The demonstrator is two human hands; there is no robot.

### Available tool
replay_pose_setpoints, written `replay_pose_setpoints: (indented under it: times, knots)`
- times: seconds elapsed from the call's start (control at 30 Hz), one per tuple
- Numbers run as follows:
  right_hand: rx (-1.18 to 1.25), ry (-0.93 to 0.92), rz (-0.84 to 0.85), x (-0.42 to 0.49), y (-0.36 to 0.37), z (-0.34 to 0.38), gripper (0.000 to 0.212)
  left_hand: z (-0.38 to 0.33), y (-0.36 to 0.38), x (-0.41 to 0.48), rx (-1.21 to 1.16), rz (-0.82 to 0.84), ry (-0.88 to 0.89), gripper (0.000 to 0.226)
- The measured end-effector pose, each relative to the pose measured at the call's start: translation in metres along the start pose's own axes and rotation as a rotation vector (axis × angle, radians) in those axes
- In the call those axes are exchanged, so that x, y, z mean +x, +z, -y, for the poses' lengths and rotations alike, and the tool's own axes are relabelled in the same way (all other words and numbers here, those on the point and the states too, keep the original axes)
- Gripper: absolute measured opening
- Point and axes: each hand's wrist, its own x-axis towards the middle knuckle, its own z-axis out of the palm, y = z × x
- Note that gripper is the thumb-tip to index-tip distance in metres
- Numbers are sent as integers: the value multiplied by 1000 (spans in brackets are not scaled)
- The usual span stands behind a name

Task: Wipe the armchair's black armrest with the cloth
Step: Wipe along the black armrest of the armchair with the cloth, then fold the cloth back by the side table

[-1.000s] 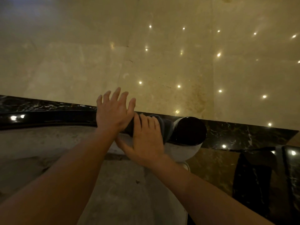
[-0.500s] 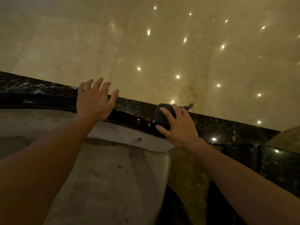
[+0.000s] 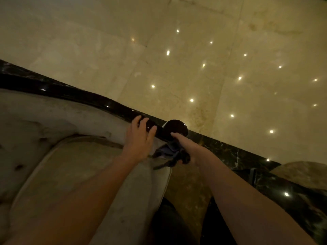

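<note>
Two hands met at the armrest's (image 3: 99, 100) rounded front end. At nine o'clock of that knob, the left hand (image 3: 139, 138) lay flat, fingers apart, likely steadying the chair. At five o'clock, the right hand (image 3: 184, 149) reached forward, fingers clamped on the dark cloth (image 3: 168, 152), probably wiping beneath the knob.
</note>
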Motion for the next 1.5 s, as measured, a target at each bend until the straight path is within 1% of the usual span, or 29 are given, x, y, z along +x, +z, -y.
replay_pose_setpoints:
  times: [0.07,0.1,0.13,0.17,0.2,0.27,0.3,0.37,0.43,0.5,0.57,0.63,0.67,0.7,0.77,0.83,0.9,1.0,1.03,1.1,1.17,1.2,1.27,1.3,1.4,1.5]
  knots:
    - [222,-43,211,-24,2,-17,69,-5,-7,-42,-473,103,-270,70]
    - [295,-80,287,-32,4,-25,67,-3,-13,-59,-671,187,-415,71]
    - [329,-113,361,-42,9,-36,65,2,-23,-79,-843,279,-522,72]
    - [337,-137,428,-53,17,-46,62,11,-33,-100,-1002,362,-568,75]
    - [314,-154,494,-66,27,-56,59,21,-43,-121,-1144,401,-563,78]
    - [213,-162,594,-90,51,-74,54,37,-61,-162,-1316,357,-508,78]
    - [142,-166,622,-106,67,-85,51,43,-71,-186,-1332,296,-476,73]
    - [14,-179,639,-137,95,-105,53,53,-87,-233,-1290,147,-434,62]
    - [-79,-197,675,-169,125,-131,52,71,-97,-292,-1242,-7,-405,61]
    - [-115,-197,681,-192,152,-156,44,91,-101,-349,-1199,-107,-355,59]
    - [-106,-183,646,-208,171,-179,46,108,-101,-397,-1138,-194,-327,45]
    - [-203,-166,629,-227,199,-207,45,125,-98,-451,-1112,-344,-355,28]
    - [-264,-169,630,-232,209,-217,43,132,-94,-469,-1182,-400,-370,26]
    - [-343,-174,633,-240,223,-232,41,139,-87,-493,-1302,-477,-388,28]
    - [-477,-173,665,-258,256,-266,37,157,-75,-548,-1538,-639,-452,40]
    - [-561,-147,716,-272,285,-300,34,166,-60,-595,-1689,-740,-521,46]
    - [-698,-109,765,-283,312,-332,38,170,-46,-638,-1804,-840,-543,49]
    - [-937,-30,850,-296,348,-387,42,168,-20,-703,-1843,-1066,-547,54]
    - [-989,-8,880,-296,356,-402,42,166,-11,-719,-1826,-1112,-583,55]
    - [-1095,56,945,-296,372,-438,38,163,17,-753,-1838,-1258,-716,56]
    - [-1191,128,995,-292,387,-479,40,157,52,-784,-1919,-1472,-818,48]
    - [-1251,155,1000,-292,392,-502,43,152,71,-797,-1963,-1586,-859,45]
    - [-1401,192,974,-295,396,-548,44,143,110,-821,-2018,-1749,-939,45]
    - [-1484,215,950,-296,397,-574,42,140,131,-834,-2063,-1794,-985,45]
    - [-1671,211,904,-290,403,-638,33,152,177,-864,-2165,-1809,-1119,37]
    - [-1781,155,862,-281,422,-705,32,183,208,-897,-2191,-1926,-1180,37]
